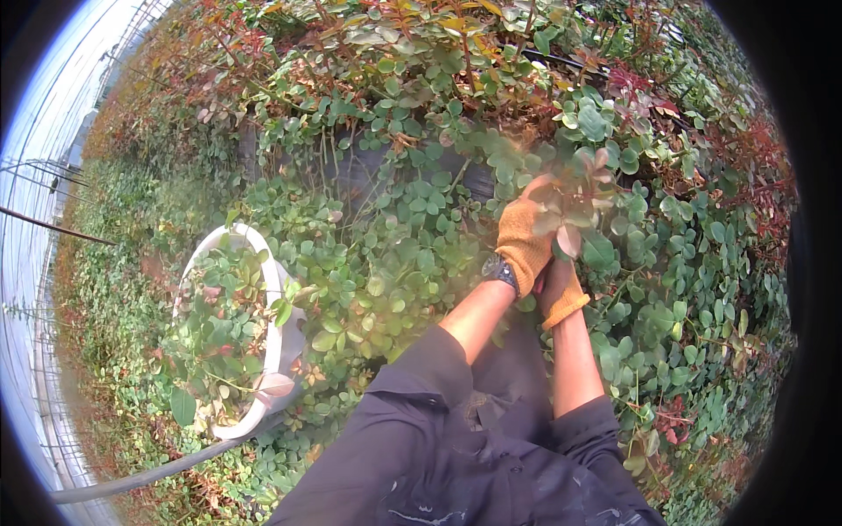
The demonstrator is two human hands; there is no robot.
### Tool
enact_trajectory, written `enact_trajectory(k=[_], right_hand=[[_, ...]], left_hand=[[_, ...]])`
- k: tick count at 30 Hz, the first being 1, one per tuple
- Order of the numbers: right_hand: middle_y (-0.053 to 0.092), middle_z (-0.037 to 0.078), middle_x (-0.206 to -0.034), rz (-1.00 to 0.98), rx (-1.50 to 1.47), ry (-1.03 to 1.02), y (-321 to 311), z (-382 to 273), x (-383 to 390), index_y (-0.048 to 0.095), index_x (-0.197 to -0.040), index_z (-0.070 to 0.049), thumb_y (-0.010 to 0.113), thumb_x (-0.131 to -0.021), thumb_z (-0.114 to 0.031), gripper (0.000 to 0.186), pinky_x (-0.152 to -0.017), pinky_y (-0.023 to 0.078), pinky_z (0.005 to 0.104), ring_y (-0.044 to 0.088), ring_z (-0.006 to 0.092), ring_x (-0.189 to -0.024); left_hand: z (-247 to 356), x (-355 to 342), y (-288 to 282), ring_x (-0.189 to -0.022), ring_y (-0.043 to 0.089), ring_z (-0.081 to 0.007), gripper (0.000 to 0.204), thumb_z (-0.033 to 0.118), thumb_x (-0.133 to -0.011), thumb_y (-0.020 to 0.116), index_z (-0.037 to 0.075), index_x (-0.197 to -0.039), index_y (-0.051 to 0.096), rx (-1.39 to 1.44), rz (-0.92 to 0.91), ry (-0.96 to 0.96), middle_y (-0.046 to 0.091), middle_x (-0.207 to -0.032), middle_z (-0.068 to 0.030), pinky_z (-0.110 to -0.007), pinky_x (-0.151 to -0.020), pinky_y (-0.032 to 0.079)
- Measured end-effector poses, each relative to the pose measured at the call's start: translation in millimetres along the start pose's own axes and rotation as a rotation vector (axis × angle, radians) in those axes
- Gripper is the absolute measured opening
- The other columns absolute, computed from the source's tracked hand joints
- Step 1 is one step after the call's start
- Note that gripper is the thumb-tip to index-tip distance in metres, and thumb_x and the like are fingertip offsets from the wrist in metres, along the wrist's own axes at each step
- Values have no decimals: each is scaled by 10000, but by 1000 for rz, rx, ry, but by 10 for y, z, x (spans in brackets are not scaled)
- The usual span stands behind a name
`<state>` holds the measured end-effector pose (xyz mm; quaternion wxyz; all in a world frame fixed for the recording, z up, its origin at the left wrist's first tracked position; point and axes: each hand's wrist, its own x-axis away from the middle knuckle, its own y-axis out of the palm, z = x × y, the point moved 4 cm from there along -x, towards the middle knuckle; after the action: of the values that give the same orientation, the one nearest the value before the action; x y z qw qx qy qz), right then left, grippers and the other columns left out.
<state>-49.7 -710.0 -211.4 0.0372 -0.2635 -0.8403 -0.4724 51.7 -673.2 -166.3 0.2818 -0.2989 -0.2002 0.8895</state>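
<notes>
Both my hands wear orange knitted gloves and are close together among the plants, right of centre. My left hand (524, 235) reaches farther ahead, its fingers closed at a blurred leafy stem (574, 197) with green and pinkish leaves. Those leaves partly cover the fingertips. Just behind and to the right, my right hand (561, 291) is bent inward, partly hidden by the left one. A small dark and reddish thing shows at its palm side, too covered to name. A dark watch or band (501, 270) sits on my left wrist.
A white bucket (274, 307) full of cut leafy stems (219, 324) stands at the left. A grey hose or pipe (158, 471) runs beside it. Dense leafy plants surround me, with reddish shoots (456, 44) at the far side and a dark sheet (368, 171) behind them.
</notes>
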Motion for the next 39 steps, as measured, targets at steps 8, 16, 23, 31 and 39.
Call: enact_trajectory(k=[8, 16, 23, 31, 39], right_hand=[[687, 73, -1294, -82, -311, -75, -244, 19, -261, 610, -1389, -42, 537, -1107, -276, 374, -972, 561, 370, 685, 217, -1112], [669, 82, -1305, -98, -888, -16, -137, -66, 129, 594, -1431, -76, 560, -1097, -268, 387, -962, 539, 401, 669, 212, -1093], [716, 115, -1247, 144, 295, 18, -52, 134, -133, 704, -1251, -23, 643, -1027, -101, 245, -877, 592, 353, 718, 204, -1004], [723, 141, -1094, 316, 163, 101, 293, 72, 335, 510, -1482, 70, 642, -1031, -129, 511, -957, 590, 427, 730, 260, -997], [697, 101, -1064, 313, 153, 95, 7, -79, 1124, 516, -1496, 30, 706, -992, -207, 589, -892, 589, 407, 714, 229, -956]], left_hand=[[173, 19, 92, -945, 762, -354, 466, 203, -900, 668, 128, -1359, 645, -191, -221, -72, 585, -1577, -134, -434, -820, 628], [31, 125, 21, -919, 752, -318, 645, 103, -799, 715, 132, -1433, 601, -40, -166, 49, 554, -1605, -102, -438, -803, 611], [-212, -194, -403, -980, 730, -319, 397, 237, -891, 775, 103, -1261, 713, 272, -13, -25, 734, -1213, -116, -421, -833, 581], [-329, -543, -411, -836, 725, -184, 174, 89, -978, 698, 47, -1127, 777, 526, -246, -353, 776, -1082, -71, -344, -717, 568], [31, -429, -468, -780, 696, -158, 276, 201, -1023, 748, 13, -1224, 725, 575, -79, -321, 766, -940, -49, -323, -703, 545]])
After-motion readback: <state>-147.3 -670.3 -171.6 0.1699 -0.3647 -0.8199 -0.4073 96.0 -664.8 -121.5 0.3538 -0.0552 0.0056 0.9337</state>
